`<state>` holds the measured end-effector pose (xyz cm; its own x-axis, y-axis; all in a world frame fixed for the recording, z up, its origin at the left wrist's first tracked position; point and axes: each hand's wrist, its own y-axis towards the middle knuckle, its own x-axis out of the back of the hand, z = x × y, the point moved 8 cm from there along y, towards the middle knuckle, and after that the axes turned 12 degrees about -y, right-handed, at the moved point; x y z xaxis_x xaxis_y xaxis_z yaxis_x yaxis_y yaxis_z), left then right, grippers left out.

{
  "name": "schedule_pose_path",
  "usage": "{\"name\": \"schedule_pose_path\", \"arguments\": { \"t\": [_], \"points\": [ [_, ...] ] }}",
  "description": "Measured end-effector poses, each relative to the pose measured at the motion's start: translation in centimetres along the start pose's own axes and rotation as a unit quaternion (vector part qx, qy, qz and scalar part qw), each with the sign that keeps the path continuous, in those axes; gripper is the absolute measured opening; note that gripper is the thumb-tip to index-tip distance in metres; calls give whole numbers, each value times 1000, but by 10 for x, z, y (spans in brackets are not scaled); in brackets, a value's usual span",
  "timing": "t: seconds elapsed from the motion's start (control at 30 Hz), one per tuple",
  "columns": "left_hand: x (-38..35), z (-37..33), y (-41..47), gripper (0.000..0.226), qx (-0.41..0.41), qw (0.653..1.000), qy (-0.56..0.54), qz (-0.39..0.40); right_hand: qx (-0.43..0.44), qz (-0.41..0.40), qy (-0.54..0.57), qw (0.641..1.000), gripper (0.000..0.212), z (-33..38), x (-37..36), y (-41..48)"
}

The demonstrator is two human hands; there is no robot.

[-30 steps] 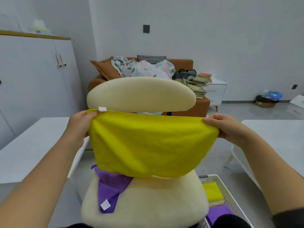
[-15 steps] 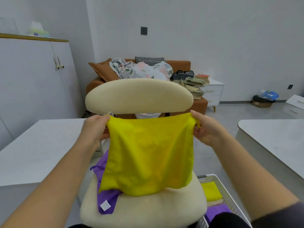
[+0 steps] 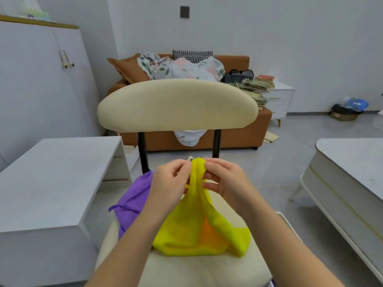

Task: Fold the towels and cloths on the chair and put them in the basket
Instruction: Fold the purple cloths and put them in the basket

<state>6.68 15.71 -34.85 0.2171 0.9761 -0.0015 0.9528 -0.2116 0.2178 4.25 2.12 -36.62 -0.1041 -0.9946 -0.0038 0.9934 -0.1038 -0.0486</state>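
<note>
Behind left hand (image 3: 170, 183), purple cloth (image 3: 134, 195) partly hidden on chair (image 3: 178, 104) seat, yellow cloth (image 3: 199, 230) hanging long-axis vertical above seat, top corners pinched together by left hand and right hand (image 3: 223, 179), bottom resting on seat

white cabinet (image 3: 41, 79) | orange sofa (image 3: 238, 135) | book stack (image 3: 259, 85) | 2 grey tables (image 3: 51, 172)

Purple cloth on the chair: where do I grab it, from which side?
Probably its bare left edge by the loop, coming from the chair's left: the purple cloth lies bunched, and its right side is hidden behind the left forearm and the yellow cloth.
</note>
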Motion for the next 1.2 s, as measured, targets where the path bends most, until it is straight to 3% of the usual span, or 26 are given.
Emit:
{"name": "schedule_pose_path", "arguments": {
  "t": [0.3, 0.6, 0.77, 0.97, 1.1, 1.2],
  "points": [
    [6, 12, 21, 18, -24, 998, -3, -64, 18, 0, -64, 998, 12, -4, 11, 27],
    [2, 13, 24, 12, -81, 995, 43, -39, 57, -9, -78, 995, 14, 4, 6, 37],
    [3, 11, 16, 13, -76, 997, 31, -12, 65, -9, -86, 994, 19, 4, 7, 33],
    [1, 26, 16, 15, -10, 999, -45, -4, 50, 21, -111, 992, 21, -1, 3, 32],
    [6, 29, 20, 27, -18, 999, 31, -21, 67, 45, -154, 985, 20, 1, 2, 31],
    [4, 31, 22, 46, -29, 992, 118, 36, 79, 71, -164, 981, 15, 3, 3, 30]
  ]
}}
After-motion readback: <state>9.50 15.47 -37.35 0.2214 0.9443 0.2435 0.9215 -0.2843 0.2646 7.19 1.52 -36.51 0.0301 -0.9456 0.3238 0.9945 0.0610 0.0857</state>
